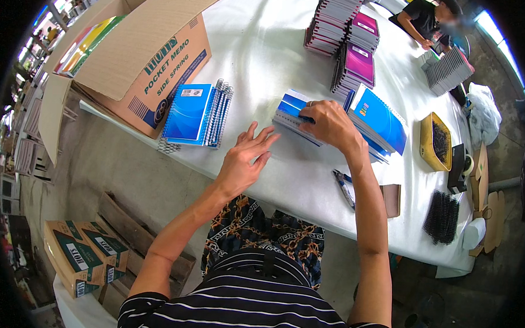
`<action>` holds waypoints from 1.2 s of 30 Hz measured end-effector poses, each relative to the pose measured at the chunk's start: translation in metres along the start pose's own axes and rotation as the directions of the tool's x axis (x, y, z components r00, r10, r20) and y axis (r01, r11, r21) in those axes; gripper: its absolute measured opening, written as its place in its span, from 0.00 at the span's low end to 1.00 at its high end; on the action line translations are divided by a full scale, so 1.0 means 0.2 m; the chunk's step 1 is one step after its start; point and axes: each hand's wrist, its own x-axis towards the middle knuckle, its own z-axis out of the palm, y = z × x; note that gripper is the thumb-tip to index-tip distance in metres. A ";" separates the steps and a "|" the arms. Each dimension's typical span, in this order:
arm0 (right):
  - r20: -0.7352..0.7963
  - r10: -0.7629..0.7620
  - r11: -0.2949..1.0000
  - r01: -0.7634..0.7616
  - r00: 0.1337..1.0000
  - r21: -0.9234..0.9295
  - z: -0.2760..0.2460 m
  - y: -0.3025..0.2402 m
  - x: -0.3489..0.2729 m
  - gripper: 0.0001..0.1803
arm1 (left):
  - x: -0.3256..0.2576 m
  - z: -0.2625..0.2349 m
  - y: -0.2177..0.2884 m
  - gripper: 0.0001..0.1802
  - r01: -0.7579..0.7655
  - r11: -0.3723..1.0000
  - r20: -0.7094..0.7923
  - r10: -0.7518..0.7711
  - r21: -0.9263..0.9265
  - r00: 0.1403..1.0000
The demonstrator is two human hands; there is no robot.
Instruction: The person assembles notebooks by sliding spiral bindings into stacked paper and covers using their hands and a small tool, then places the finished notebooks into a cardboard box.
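Right hand (328, 124) grips blue notebook stack (294, 114); left hand (245, 159) lies flat, open, beside cardboard box (140, 55).

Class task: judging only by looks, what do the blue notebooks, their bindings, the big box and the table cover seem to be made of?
Blue notebooks: glossy card covers, probably coated paper; they catch the light.
Bindings: thin wire coils, seemingly metal.
Box: matte brown corrugated cardboard, with flaps.
Table cover: white, smooth and faintly creased; cloth or plastic sheet, unclear which.
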 end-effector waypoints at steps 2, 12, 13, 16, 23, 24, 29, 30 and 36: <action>-0.024 -0.021 1.000 0.021 0.999 0.010 0.01 0.03 0.00 0.11 | 0.01 0.01 0.01 0.24 -0.014 1.000 -0.002 0.014 -0.006 1.000; 0.054 -0.001 1.000 0.003 0.999 -0.024 -0.01 0.02 0.03 0.15 | 0.00 0.02 0.00 0.27 0.045 0.999 0.030 -0.045 0.000 0.999; 0.042 -0.008 1.000 0.009 0.999 -0.022 -0.02 0.01 0.02 0.15 | 0.00 0.02 0.00 0.27 0.042 0.999 0.028 -0.042 -0.008 0.999; -0.062 -0.074 0.980 0.062 0.995 -0.189 0.04 -0.01 0.01 0.15 | 0.01 0.05 -0.03 0.30 0.016 1.000 0.015 -0.016 -0.009 1.000; -0.567 0.071 0.979 -0.165 0.821 -0.116 -0.20 -0.28 -0.12 0.17 | 0.12 0.18 0.22 0.41 -0.123 0.990 -0.202 0.133 0.064 0.970; -0.533 0.265 0.963 -0.246 0.804 0.109 -0.28 -0.35 -0.17 0.18 | 0.14 0.20 0.29 0.41 -0.155 0.981 -0.232 0.178 0.113 0.956; -0.343 0.583 0.629 -0.141 0.736 0.764 -0.19 -0.41 -0.36 0.24 | 0.11 0.22 0.36 0.36 -0.229 0.921 -0.237 0.310 0.314 0.921; -0.266 0.632 0.514 -0.137 0.728 0.847 -0.17 -0.38 -0.43 0.29 | 0.10 0.21 0.38 0.33 -0.251 0.937 -0.190 0.300 0.243 0.935; -0.264 0.462 0.575 -0.059 0.847 0.816 0.09 -0.16 -0.81 0.37 | 0.03 0.07 0.14 0.27 0.302 0.755 0.560 0.102 -0.582 0.822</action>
